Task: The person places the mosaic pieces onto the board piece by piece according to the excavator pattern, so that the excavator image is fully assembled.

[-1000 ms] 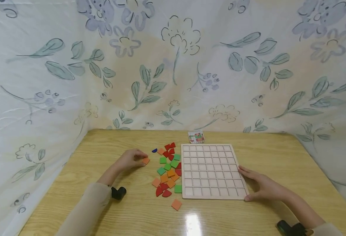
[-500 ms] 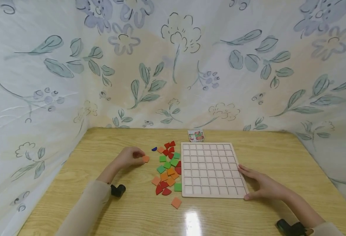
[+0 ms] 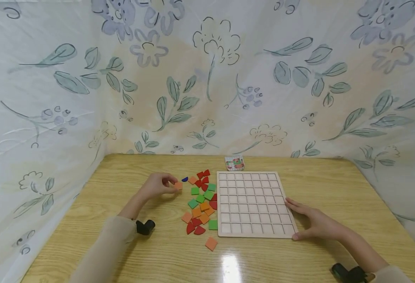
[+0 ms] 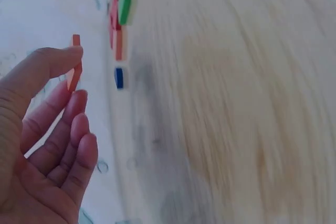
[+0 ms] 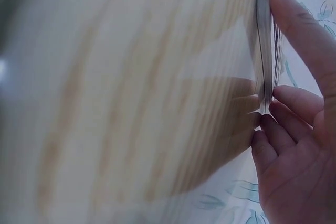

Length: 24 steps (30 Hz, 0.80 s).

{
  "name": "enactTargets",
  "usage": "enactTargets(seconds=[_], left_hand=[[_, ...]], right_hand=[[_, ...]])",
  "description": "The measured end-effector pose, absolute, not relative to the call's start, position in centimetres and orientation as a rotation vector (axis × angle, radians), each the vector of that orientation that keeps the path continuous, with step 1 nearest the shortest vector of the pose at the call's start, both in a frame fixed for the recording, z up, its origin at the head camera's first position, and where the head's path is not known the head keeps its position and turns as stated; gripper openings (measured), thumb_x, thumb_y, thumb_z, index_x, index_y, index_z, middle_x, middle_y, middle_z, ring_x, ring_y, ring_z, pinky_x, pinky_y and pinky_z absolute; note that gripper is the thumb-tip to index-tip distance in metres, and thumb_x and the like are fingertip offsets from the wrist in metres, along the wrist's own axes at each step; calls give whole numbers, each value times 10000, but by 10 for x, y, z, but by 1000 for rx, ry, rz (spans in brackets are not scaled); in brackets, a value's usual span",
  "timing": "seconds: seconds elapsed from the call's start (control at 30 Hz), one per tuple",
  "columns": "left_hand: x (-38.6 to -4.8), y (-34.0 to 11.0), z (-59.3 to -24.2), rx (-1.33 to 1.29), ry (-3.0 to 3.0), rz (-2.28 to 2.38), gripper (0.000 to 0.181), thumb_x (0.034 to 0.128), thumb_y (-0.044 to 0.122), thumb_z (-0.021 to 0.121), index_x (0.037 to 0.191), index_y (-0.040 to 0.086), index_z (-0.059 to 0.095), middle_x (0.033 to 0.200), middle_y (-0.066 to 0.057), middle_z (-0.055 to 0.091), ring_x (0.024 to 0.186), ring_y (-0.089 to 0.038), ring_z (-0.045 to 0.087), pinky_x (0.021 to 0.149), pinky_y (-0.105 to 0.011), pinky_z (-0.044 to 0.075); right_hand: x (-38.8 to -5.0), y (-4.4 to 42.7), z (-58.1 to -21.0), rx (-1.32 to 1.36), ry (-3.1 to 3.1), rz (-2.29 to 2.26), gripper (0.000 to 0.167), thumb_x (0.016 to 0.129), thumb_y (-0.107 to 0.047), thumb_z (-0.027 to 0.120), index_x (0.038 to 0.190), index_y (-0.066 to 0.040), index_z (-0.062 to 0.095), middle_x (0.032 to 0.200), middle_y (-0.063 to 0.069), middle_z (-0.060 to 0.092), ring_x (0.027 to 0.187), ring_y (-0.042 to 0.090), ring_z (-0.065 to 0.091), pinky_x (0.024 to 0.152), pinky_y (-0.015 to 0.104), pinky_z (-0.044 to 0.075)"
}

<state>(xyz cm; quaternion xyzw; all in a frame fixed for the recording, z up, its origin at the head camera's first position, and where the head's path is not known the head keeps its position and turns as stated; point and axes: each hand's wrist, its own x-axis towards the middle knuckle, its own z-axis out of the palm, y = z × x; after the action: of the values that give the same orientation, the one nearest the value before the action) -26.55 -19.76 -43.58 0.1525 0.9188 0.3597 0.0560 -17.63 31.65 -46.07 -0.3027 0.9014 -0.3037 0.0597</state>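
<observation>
My left hand (image 3: 158, 184) pinches an orange square tile (image 3: 178, 186) between thumb and fingertips, left of the loose pieces. The left wrist view shows the tile (image 4: 76, 72) edge-on, held off the table. A blue half-round piece (image 3: 185, 179) lies just beyond it. My right hand (image 3: 315, 223) touches the right edge of a pale wooden grid board (image 3: 253, 204), its fingers extended and the thumb at the near right corner. In the right wrist view the fingers of this hand (image 5: 294, 135) meet the board's edge (image 5: 265, 51).
Left of the board lie several red quarter-round pieces (image 3: 200, 230), green squares (image 3: 194, 191) and orange squares (image 3: 196, 212). One orange square (image 3: 211, 243) lies nearer the front. A small pattern card (image 3: 234, 163) sits behind the board. A floral cloth (image 3: 207, 78) hangs behind the table.
My left hand has moved slightly away from me and to the right with the orange tile, closer to the blue piece. The right hand and board stay put.
</observation>
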Motion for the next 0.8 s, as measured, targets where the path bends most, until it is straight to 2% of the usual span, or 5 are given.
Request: enactTargets(seconds=[0.2, 0.37, 0.6, 0.8], left_hand=[[-268, -175, -436, 498, 2779, 1119, 264, 708, 238, 793, 918, 106, 700, 781, 13, 614, 632, -136, 455, 540, -241, 374], [-270, -148, -435, 515, 2750, 1124, 249, 703, 262, 796, 896, 137, 697, 791, 27, 617, 652, -133, 468, 566, -243, 386], [-275, -110, -433, 548, 2698, 1126, 248, 705, 287, 796, 891, 159, 692, 764, 29, 605, 679, -145, 487, 609, -251, 411], [-278, -87, -437, 592, 2660, 1114, 298, 696, 313, 801, 929, 161, 698, 817, 44, 625, 714, -134, 515, 612, -244, 444]], right_hand=[[-177, 319, -464, -913, 2733, -918, 924, 670, -457, 759, 1368, 25, 394, 1427, 259, 311, 1290, -66, 122, 948, -25, 86], [-177, 318, -463, -895, 2737, -899, 930, 667, -466, 757, 1367, 27, 394, 1434, 249, 306, 1309, 14, 146, 946, -25, 87], [-178, 319, -461, -904, 2734, -909, 935, 661, -444, 770, 1360, 48, 392, 1425, 266, 308, 1292, -43, 123, 951, -23, 82], [-177, 318, -461, -917, 2724, -920, 933, 662, -444, 770, 1354, 57, 395, 1423, 268, 305, 1286, -42, 128, 957, -17, 85]])
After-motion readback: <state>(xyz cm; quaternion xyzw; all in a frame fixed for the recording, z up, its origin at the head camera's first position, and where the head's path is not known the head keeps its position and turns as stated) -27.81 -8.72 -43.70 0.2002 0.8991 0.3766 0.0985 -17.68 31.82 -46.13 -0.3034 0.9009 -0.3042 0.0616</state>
